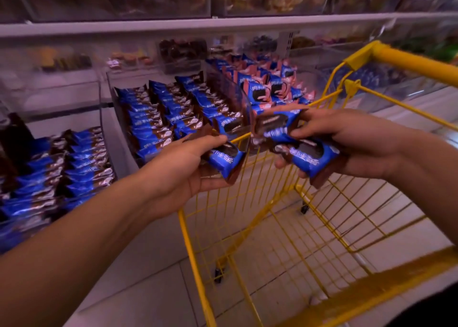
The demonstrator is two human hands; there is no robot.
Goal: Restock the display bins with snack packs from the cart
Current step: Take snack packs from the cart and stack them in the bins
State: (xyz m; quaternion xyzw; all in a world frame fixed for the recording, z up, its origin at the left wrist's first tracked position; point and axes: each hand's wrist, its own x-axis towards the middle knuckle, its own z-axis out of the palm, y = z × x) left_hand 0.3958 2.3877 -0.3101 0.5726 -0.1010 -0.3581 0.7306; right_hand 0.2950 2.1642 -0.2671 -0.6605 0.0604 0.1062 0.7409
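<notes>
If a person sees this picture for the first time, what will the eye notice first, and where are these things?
First, the two hands in the middle: the left hand holds one blue pack, the right hand holds several packs. Below and to the right stands the yellow cart. To the left, clear bins hold rows of the same blue packs.

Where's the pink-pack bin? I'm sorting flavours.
Head view, upper middle: the pink-pack bin sits right of the brown-pack bin, behind the cart handle.
</notes>
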